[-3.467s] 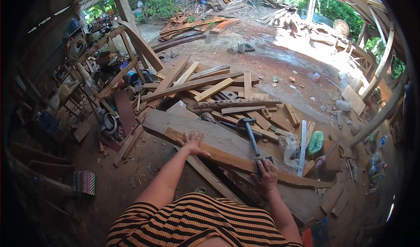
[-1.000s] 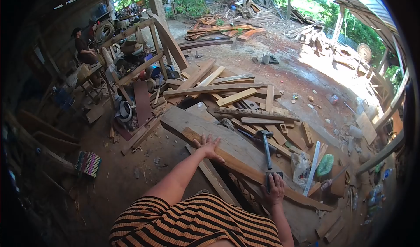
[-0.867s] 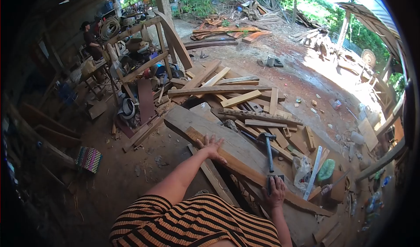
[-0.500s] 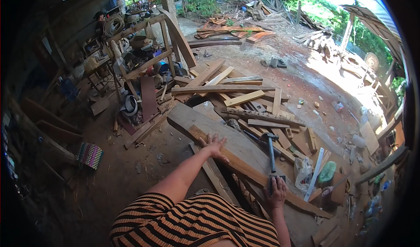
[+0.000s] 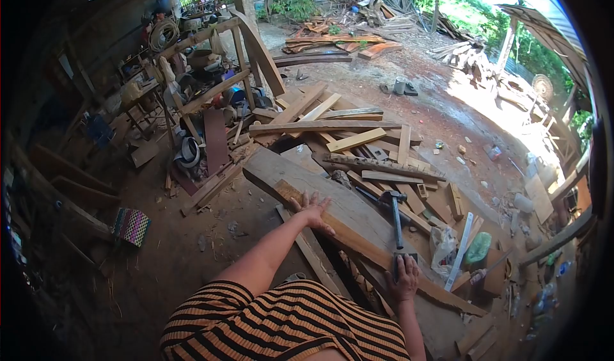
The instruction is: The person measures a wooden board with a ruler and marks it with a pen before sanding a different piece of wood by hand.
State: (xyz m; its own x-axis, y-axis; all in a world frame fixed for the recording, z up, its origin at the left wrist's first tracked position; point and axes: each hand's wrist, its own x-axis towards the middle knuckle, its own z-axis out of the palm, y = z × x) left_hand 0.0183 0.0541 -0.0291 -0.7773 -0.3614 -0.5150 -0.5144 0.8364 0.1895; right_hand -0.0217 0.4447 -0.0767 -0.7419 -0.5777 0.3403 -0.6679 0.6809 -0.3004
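A long brown plank [image 5: 355,239] lies along the near edge of a thick grey wooden slab [image 5: 320,191]. My left hand [image 5: 312,212] rests on the plank's upper part, fingers spread. Farther down the same plank, my right hand [image 5: 404,281] covers a small dark block [image 5: 412,256], whose exact kind I cannot make out. Its fingers bend over the block, which is partly hidden beneath them. Just beyond that hand lies a hammer [image 5: 398,223] on the slab, its handle end close to the block.
Past the slab is a heap of loose boards [image 5: 358,140]. A pale ruler [image 5: 459,252], a clear plastic bag [image 5: 442,249] and a green bag [image 5: 478,249] lie to the right. A woven checkered item [image 5: 131,226] is at left. A wooden frame [image 5: 243,73] stands behind, near clutter.
The view has shifted very slightly. Both hands keep practically the same places on the plank, and the dark block shows no clear movement.
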